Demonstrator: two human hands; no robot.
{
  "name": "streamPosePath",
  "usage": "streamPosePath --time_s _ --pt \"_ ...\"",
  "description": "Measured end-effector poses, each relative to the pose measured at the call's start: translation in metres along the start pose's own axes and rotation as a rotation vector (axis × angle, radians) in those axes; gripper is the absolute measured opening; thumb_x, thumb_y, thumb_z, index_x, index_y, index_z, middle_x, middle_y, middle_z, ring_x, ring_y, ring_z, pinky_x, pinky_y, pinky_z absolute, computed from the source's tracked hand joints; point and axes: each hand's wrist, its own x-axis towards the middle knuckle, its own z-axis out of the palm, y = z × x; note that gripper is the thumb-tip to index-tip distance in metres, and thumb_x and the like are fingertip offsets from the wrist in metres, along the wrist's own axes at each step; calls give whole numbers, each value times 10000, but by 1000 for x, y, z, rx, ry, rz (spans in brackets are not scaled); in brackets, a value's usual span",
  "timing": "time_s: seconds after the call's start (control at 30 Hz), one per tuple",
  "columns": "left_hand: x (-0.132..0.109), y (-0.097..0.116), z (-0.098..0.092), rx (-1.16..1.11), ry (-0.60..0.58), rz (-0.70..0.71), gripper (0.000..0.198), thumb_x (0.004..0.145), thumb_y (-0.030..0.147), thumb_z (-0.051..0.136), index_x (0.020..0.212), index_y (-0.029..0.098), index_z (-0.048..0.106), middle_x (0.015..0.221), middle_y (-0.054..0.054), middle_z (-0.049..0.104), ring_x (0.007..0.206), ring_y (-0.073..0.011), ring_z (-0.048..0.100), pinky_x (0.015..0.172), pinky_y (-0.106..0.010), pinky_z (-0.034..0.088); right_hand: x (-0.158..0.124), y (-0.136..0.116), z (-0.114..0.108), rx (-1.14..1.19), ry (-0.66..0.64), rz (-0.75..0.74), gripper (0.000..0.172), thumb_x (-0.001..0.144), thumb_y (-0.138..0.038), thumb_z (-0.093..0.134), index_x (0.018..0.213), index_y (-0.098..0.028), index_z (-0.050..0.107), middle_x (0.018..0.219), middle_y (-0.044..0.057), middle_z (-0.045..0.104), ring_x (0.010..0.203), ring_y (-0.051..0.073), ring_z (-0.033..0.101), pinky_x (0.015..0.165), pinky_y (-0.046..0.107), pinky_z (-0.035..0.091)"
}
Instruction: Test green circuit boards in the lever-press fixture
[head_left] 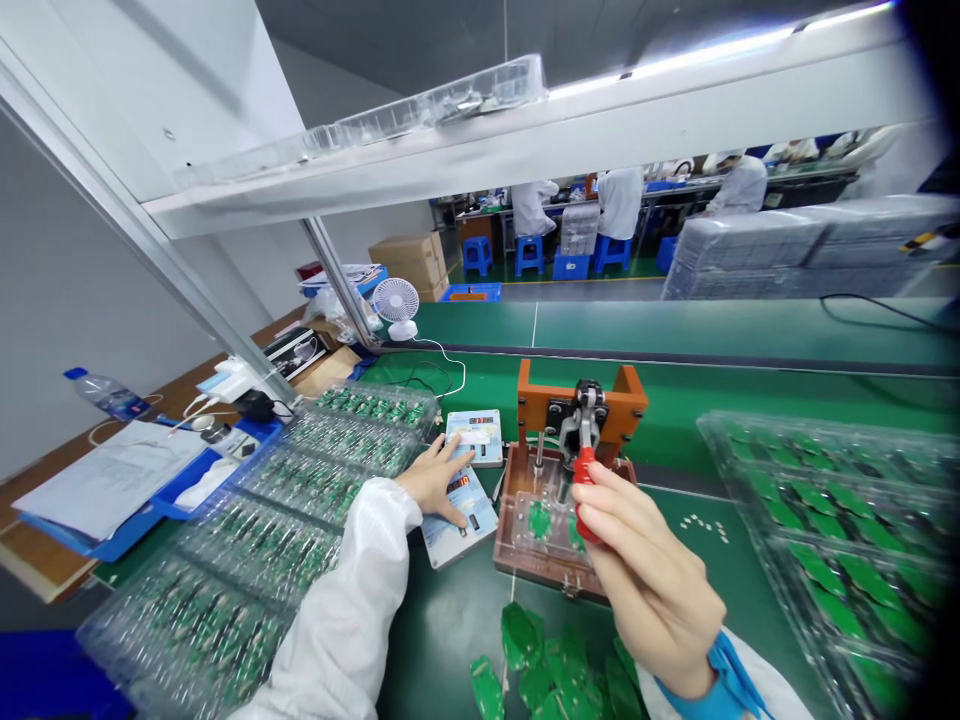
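My right hand [645,560] is closed around the red handle [584,480] of a toggle clamp. That clamp is mounted on an orange frame [627,400] over a brown fixture base [510,560]. Under a clear plate in the fixture lies a green circuit board [538,520]. With fingers spread, my left hand [439,480] rests on two white boxes with red digit displays, the nearer box [465,535] and the farther box [487,425]. Loose green circuit boards [555,670] lie heaped in front of the fixture.
Clear trays of green boards stand at left [300,500] and right [795,470]. Small pale pieces [705,525] lie right of the fixture. A white fan [396,302] stands behind, below an overhead shelf [450,150]. People in white coats sit in the background.
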Motion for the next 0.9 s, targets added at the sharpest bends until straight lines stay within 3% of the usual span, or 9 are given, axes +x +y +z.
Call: streamPosePath --time_s 0.9 --pt "9 -2 4 63 -14 -7 1409 477 751 871 1621 254 217 1682 -149 -67 1514 -489 -106 1216 -647 137 1 0 4 -21 31 -15 588 887 64 563 1391 -233 618 1277 78 676 1266 316 604 1004 505 605"
